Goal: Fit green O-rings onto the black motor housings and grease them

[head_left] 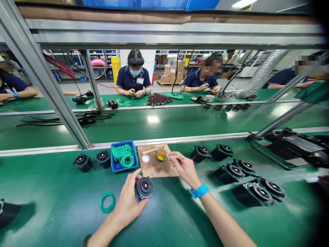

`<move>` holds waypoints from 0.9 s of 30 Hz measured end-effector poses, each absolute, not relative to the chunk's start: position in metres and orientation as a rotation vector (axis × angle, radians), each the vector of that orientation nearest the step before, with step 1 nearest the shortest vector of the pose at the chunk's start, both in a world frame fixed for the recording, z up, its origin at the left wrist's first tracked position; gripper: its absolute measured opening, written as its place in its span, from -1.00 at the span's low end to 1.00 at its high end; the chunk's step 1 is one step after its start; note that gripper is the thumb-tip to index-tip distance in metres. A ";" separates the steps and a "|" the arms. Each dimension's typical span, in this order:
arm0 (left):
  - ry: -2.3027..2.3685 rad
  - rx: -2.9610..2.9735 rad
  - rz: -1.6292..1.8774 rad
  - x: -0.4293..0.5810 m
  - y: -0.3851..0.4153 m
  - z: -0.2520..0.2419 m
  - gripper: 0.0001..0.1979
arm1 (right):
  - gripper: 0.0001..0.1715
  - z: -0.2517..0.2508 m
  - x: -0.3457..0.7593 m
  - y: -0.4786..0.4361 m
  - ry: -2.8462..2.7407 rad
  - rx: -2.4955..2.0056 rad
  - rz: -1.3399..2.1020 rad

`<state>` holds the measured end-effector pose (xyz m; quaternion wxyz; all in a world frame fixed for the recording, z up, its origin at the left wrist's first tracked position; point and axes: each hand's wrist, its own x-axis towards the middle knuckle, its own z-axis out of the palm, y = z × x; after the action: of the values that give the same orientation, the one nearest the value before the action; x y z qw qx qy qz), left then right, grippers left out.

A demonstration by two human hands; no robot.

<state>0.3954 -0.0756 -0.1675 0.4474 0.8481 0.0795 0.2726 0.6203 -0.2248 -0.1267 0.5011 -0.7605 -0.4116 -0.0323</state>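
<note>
In the head view I see the right hand (185,167) pinching a thin tool (166,155), partly finger-hidden, at the yellow cup (161,157); the left hand (131,197) grasps a black motor (145,187) near the blue bin (125,168). The frame cuts off a leftmost housing (9,213).

The motor (145,188) is black and round, its ringed face turned up toward the camera — a small bright shaft tip at the centre, little lugs sticking out around the rim. The left hand (130,201) grips it from the side, near the front edge of the cardboard (157,171). A thin, pale-handled brush (166,155) slants in the fingers of the right hand (183,167), its end at the cup (161,160) — small, round, yellow, with something orange-yellow inside, sitting on the cardboard.
</note>
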 end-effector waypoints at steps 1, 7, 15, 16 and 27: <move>0.195 2.095 0.670 0.394 -0.076 -0.168 -0.05 | -0.53 -0.127 0.620 -0.225 -0.984 -1.826 -0.066; 0.233 2.055 0.666 0.390 -0.075 -0.174 -0.05 | -0.46 -0.120 0.616 -0.227 -0.743 -1.706 -0.151; 0.227 2.052 0.651 0.388 -0.073 -0.171 -0.11 | -0.63 -0.100 0.556 -0.245 -0.567 -1.314 0.104; 0.221 2.066 0.662 0.387 -0.073 -0.170 -0.10 | -0.65 -0.102 0.545 -0.247 -0.585 -1.307 0.141; 0.243 2.097 0.677 0.388 -0.075 -0.172 -0.08 | -0.84 -0.128 0.497 -0.254 -0.853 -1.531 -0.108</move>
<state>0.3881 -0.0747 -0.1715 0.4462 0.8465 0.0982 0.2732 0.4975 -0.2542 -0.1280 0.6387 -0.6709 -0.3738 -0.0473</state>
